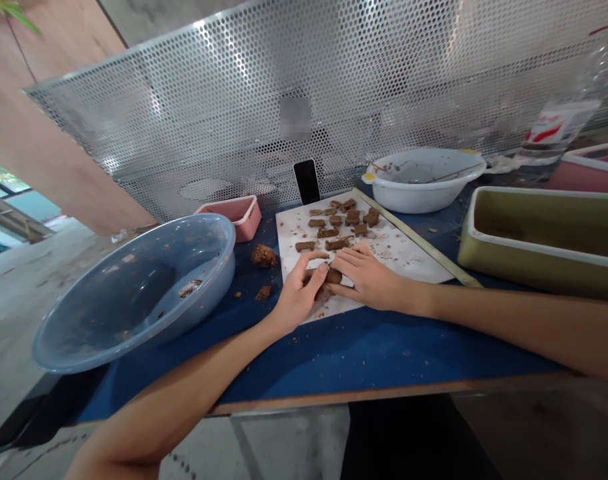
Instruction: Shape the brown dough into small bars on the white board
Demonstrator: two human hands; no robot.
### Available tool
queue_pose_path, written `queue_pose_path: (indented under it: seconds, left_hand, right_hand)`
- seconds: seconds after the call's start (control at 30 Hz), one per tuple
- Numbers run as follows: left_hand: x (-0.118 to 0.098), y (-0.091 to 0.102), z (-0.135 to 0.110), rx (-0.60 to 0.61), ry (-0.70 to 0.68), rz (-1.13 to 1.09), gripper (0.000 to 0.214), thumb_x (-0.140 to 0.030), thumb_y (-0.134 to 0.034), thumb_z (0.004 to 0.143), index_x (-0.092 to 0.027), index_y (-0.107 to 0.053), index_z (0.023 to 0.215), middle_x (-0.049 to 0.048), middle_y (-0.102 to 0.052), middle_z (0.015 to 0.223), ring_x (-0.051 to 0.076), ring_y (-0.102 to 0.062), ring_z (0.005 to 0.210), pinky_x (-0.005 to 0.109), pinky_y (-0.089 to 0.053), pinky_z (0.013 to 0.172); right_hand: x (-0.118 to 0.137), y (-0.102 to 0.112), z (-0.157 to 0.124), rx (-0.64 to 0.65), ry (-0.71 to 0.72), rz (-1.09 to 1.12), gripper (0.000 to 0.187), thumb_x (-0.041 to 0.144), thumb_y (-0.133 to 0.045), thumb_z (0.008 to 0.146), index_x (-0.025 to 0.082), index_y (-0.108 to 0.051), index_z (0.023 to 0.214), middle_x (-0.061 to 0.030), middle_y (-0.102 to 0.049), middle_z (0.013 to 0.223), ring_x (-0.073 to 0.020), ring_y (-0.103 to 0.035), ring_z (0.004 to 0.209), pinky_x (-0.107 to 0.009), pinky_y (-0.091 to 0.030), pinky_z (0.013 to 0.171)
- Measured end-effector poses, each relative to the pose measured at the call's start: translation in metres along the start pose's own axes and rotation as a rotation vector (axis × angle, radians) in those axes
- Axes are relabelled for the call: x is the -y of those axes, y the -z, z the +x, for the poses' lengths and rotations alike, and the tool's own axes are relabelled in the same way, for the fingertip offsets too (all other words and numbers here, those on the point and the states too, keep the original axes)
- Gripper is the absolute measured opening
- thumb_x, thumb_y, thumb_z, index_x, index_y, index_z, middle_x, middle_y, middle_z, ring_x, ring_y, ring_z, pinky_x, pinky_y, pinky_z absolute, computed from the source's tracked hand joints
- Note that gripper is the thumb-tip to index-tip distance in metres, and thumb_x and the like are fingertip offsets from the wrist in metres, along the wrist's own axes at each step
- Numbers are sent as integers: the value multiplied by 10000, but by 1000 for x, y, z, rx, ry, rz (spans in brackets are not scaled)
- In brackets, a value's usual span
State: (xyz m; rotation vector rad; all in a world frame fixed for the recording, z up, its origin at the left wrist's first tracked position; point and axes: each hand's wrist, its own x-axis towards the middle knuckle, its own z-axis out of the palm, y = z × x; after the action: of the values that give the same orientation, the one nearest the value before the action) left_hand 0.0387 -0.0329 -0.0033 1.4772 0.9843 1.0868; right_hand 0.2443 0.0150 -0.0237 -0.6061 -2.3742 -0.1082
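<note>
Over the near part of a white sheet [409, 257], my left hand [304, 287] and my right hand [367, 277] are both closed around a lump of brown clay [333, 275]. Fingers cover much of the lump, so its full shape is hidden. Just beyond my hands, several small brown clay blocks [327, 233] lie in loose rows on the sheet, with crumbs scattered between them. Left of the sheet, a rough clay chunk [263, 255] and a smaller piece [264, 293] rest on the blue tabletop [384, 347].
A large blue basin [134, 293] stands at left, with a pink tub [239, 217] behind it. A phone [307, 181] leans on the perforated metal panel [224, 107]. At right are a wooden strip [424, 241], white basin [427, 197], green planter [544, 267] and plastic bottle [554, 127].
</note>
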Motion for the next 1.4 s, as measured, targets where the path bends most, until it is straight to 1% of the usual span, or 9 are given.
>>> queue_pose_path:
  seconds: [0.13, 0.27, 0.4, 0.53, 0.63, 0.77, 0.97, 1.3, 1.4]
  left_hand:
    - [0, -1, 1, 52, -19, -33, 558, -683, -722, 986, -238, -570, 1287, -86, -480, 670, 89, -408, 496, 224, -330, 468]
    - [2, 0, 3, 110, 11, -109, 583, -657, -775, 959, -255, -539, 1307, -80, -498, 743, 77, -409, 512, 216, -323, 469]
    - [4, 2, 1, 127, 33, -108, 589, -598, -806, 961, -266, -520, 1354, -70, -513, 784, 75, -425, 555, 217, -348, 518]
    - [0, 1, -1, 120, 12, -107, 603, -574, -797, 979, -282, -486, 1405, -67, -528, 791, 87, -450, 590, 226, -379, 560]
    - [-2, 0, 0, 119, -6, -167, 629, -578, -830, 950, -297, -475, 1387, -85, -517, 762, 73, -398, 546, 215, -340, 525]
    - [-2, 0, 4, 172, -27, -230, 594, -568, -836, 949, -310, -466, 1335, -118, -445, 691, 56, -303, 484, 193, -258, 466]
    - [0, -1, 4, 209, -45, -260, 548, -548, -819, 972, -319, -453, 1309, -121, -446, 688, 45, -297, 455, 186, -249, 445]
    - [-3, -4, -1, 220, -73, -256, 502, -544, -771, 1011, -337, -428, 1314, -121, -449, 704, 45, -329, 447, 169, -275, 448]
    - [-1, -3, -6, 175, -180, -109, 442, -502, -711, 1056, -317, -447, 1358, -84, -545, 780, 57, -414, 497, 181, -357, 485]
  right_hand:
    - [-3, -1, 0, -20, -3, 27, 321, 433, -449, 1190, 225, -553, 968, -56, -674, 942, -241, -589, 912, -390, -385, 835]
    - [-3, -2, 0, 4, 48, 36, 317, 424, -437, 1193, 216, -572, 996, -77, -679, 972, -249, -585, 939, -389, -411, 857]
    - [-3, -2, -1, 3, 112, 35, 322, 410, -426, 1197, 201, -578, 1004, -78, -673, 962, -238, -574, 910, -379, -413, 852]
    - [-3, -4, -1, -8, 118, 69, 298, 379, -442, 1196, 199, -579, 1002, -67, -668, 951, -225, -565, 879, -368, -408, 840]
    - [-3, -4, -1, -28, 109, 91, 310, 394, -446, 1194, 205, -581, 990, -61, -659, 934, -226, -558, 866, -368, -405, 833]
    - [-3, -3, -1, -38, 108, 102, 324, 417, -444, 1192, 209, -586, 988, -59, -649, 918, -235, -557, 879, -373, -408, 839]
    - [-2, -1, -1, -35, 109, 114, 367, 446, -399, 1201, 219, -564, 965, -52, -633, 908, -219, -525, 848, -370, -407, 839]
    - [0, 8, -2, -40, 51, 336, 410, 515, -321, 1203, 244, -487, 944, -25, -585, 888, -214, -523, 840, -387, -406, 843]
    - [1, 10, -5, -84, 18, 419, 403, 515, -329, 1200, 246, -482, 943, -15, -562, 875, -206, -515, 819, -393, -425, 845]
